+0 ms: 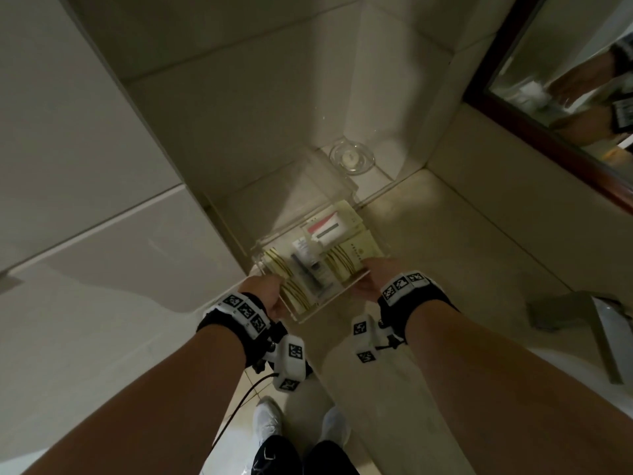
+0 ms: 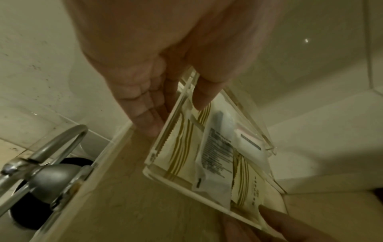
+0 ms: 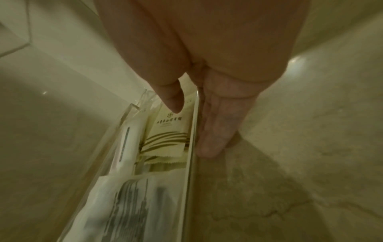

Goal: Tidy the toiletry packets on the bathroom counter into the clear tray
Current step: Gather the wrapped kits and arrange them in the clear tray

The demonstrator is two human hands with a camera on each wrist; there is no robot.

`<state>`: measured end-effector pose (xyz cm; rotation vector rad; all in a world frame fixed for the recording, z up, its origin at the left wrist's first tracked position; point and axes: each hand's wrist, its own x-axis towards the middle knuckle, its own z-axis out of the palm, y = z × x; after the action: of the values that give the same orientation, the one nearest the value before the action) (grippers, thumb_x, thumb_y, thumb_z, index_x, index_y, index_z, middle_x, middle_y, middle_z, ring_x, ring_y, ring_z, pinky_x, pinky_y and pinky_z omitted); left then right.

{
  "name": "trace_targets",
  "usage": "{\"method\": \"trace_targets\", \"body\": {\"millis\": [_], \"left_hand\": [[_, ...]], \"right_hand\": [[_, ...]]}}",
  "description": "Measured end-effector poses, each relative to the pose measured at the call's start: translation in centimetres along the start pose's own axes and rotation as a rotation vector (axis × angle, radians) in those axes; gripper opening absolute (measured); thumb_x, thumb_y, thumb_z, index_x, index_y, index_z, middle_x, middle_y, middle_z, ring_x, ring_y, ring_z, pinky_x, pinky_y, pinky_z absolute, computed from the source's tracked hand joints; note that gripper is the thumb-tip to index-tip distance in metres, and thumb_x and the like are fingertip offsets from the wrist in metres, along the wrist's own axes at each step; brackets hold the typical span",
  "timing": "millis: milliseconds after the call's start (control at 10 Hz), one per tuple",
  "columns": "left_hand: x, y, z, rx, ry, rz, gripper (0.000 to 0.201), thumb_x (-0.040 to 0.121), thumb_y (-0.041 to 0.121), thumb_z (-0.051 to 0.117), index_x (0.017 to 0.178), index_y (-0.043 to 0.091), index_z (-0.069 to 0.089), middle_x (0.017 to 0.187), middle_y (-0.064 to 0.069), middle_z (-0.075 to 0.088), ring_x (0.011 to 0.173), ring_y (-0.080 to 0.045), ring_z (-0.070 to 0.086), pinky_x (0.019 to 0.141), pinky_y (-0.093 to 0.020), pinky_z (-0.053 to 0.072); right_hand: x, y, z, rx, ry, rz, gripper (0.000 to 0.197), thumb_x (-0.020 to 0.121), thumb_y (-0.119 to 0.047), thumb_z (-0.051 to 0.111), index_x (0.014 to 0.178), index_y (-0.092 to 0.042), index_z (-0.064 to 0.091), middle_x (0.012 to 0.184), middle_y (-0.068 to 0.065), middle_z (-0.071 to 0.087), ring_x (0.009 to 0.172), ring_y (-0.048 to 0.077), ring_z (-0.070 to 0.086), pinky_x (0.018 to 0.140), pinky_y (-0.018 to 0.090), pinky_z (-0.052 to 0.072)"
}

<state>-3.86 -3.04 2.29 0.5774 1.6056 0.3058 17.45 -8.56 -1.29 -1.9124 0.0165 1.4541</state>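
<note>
The clear tray (image 1: 346, 296) is gripped at both ends, thumbs over the walls: left hand (image 1: 265, 296), right hand (image 1: 375, 281). It is held at the counter (image 1: 445, 234) corner, by the wall. Toiletry packets (image 1: 346, 258) are already laid inside; none is seen loose. Only final placement seems left.

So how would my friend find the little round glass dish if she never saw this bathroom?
Start at the counter where it meets the tiled corner. The hands hold a clear tray full of packets there, and the dish sits just behind it, tight in the corner. It is the only round thing there, see-through, with a small white piece in its middle.
</note>
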Motion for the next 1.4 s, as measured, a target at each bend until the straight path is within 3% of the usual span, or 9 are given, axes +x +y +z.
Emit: {"method": "trace_targets", "body": {"millis": [200, 400, 800, 900, 1000, 1100, 1200, 1300, 1400], "left_hand": [[2.9, -0.9, -0.5, -0.005, -0.05, -0.003, 0.021, 0.098, 0.014, 0.058, 0.112, 0.0, 0.066, 0.106, -0.022, 0.074, 0.096, -0.038, 0.073, 0.077, -0.05, 0.062], [2.3, -0.8, -0.6, -0.067, -0.048, 0.052, 0.017, 0.102, 0.011, 0.049, 0.102, 0.001, 0.063, 0.088, -0.017, 0.073, 0.073, -0.03, 0.072, 0.048, -0.032, 0.058], [2.0, 0.5, -1.4, -0.043, 0.013, 0.107, 0.02, 0.096, 0.022, 0.063, 0.096, 0.002, 0.067, 0.094, -0.019, 0.075, 0.088, -0.035, 0.074, 0.086, -0.052, 0.06], [1.8, 0.7, -1.5, 0.146, 0.06, 0.132, 0.023, 0.093, 0.024, 0.064, 0.087, 0.003, 0.068, 0.091, -0.018, 0.075, 0.082, -0.032, 0.074, 0.083, -0.052, 0.061], [1.2, 1.1, -1.5, 0.447, 0.141, 0.233, 0.025, 0.092, 0.025, 0.059, 0.074, 0.007, 0.062, 0.08, -0.014, 0.066, 0.073, -0.028, 0.066, 0.081, -0.047, 0.062], [0.5, 1.3, -1.4, 0.643, 0.199, 0.288, 0.03, 0.088, 0.03, 0.057, 0.083, 0.003, 0.069, 0.08, -0.012, 0.071, 0.069, -0.027, 0.067, 0.064, -0.033, 0.057], [0.0, 1.4, -0.7, 0.763, 0.247, 0.399, 0.039, 0.089, 0.035, 0.056, 0.114, 0.004, 0.059, 0.106, -0.013, 0.069, 0.09, -0.029, 0.067, 0.07, -0.03, 0.053], [-0.9, 1.2, 1.1, 0.863, 0.172, 0.645, 0.032, 0.092, 0.032, 0.053, 0.122, 0.022, 0.056, 0.12, -0.009, 0.061, 0.108, -0.031, 0.059, 0.09, -0.037, 0.052], [-1.0, 0.2, 2.8, 1.164, 0.079, 0.808, 0.05, 0.089, 0.042, 0.052, 0.138, 0.042, 0.046, 0.151, -0.003, 0.036, 0.137, -0.033, 0.032, 0.115, -0.046, 0.032]], "right_hand": [[0.5, 0.1, -0.4, -0.033, -0.039, -0.09, 0.014, 0.101, -0.007, 0.051, 0.114, -0.005, 0.05, 0.11, 0.016, 0.061, 0.081, 0.023, 0.067, 0.052, 0.021, 0.055], [0.6, -1.3, 0.0, 0.149, 0.028, -0.001, 0.015, 0.092, -0.004, 0.058, 0.101, 0.008, 0.061, 0.081, 0.026, 0.069, 0.06, 0.036, 0.072, 0.052, 0.04, 0.059], [0.7, -1.9, 1.5, 0.184, -0.01, -0.053, 0.018, 0.091, 0.004, 0.057, 0.108, 0.008, 0.061, 0.066, 0.024, 0.07, 0.054, 0.033, 0.072, 0.051, 0.038, 0.059], [0.2, -1.8, 1.6, 0.049, 0.016, -0.049, 0.018, 0.093, -0.001, 0.058, 0.108, 0.008, 0.061, 0.076, 0.021, 0.069, 0.061, 0.031, 0.072, 0.052, 0.036, 0.061], [-0.6, -2.6, 0.6, -0.408, 0.178, -0.173, 0.031, 0.095, -0.022, 0.059, 0.118, -0.001, 0.061, 0.099, 0.015, 0.071, 0.089, 0.031, 0.07, 0.081, 0.037, 0.059], [-1.1, -3.7, -0.1, -0.591, 0.3, -0.428, 0.026, 0.093, -0.026, 0.052, 0.112, -0.01, 0.059, 0.109, 0.013, 0.065, 0.094, 0.031, 0.062, 0.083, 0.035, 0.051], [-0.6, -3.6, 0.9, -0.86, 0.262, -0.674, 0.038, 0.092, -0.032, 0.052, 0.128, -0.024, 0.057, 0.133, 0.008, 0.054, 0.119, 0.029, 0.052, 0.103, 0.041, 0.047], [0.0, -2.8, 2.2, -1.204, 0.103, -0.77, 0.062, 0.097, -0.048, 0.04, 0.156, -0.036, 0.025, 0.167, -0.004, 0.016, 0.153, 0.028, 0.013, 0.124, 0.046, 0.017], [1.4, -1.5, 3.4, -1.6, 0.025, -0.806, 0.062, 0.102, -0.049, 0.019, 0.16, -0.033, 0.001, 0.168, -0.002, -0.016, 0.153, 0.033, -0.017, 0.125, 0.052, 0.0]]}}
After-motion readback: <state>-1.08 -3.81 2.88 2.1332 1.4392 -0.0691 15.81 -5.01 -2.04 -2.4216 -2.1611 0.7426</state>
